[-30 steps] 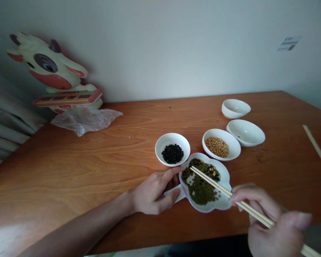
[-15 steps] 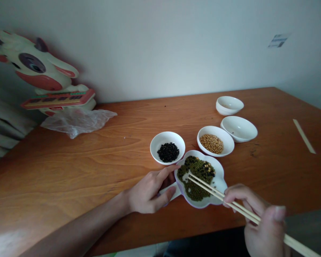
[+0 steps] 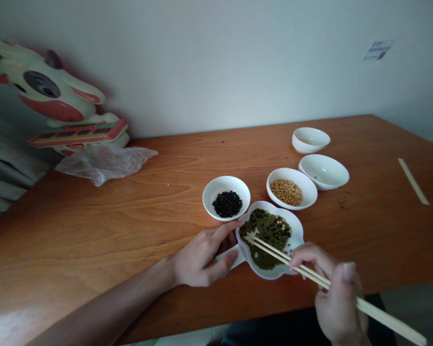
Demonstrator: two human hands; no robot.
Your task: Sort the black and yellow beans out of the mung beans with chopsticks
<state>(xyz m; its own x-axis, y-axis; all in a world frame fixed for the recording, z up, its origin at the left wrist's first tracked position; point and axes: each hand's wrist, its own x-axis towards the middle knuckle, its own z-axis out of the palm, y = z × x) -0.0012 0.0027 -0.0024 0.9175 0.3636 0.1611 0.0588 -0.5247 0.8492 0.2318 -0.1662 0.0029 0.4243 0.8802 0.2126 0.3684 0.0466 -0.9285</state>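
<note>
My left hand point(image 3: 206, 257) is closed around the handle and near edge of a white flower-shaped dish point(image 3: 295, 230). Inside lie green beans point(image 3: 265, 259) with some black and yellow beans among them. My right hand point(image 3: 334, 288) grips a pair of wooden chopsticks point(image 3: 274, 252), whose tips reach into the green beans at the dish's left side. Whether the tips pinch a bean is too small to tell. Behind the dish are a white bowl with black beans point(image 3: 227, 204) and another holding yellow soybeans point(image 3: 286, 192).
At the back right stand two more white bowls, a nearer bowl point(image 3: 324, 173) with a dark speck inside and a farther bowl point(image 3: 310, 140). A pale strip point(image 3: 413, 181) lies at far right. On the left are a clear plastic bag point(image 3: 106, 163) and a cow-shaped toy keyboard point(image 3: 75, 132).
My right hand has moved left and slightly up, taking the chopstick tips a little farther left in the green beans. My left hand stays on the dish.
</note>
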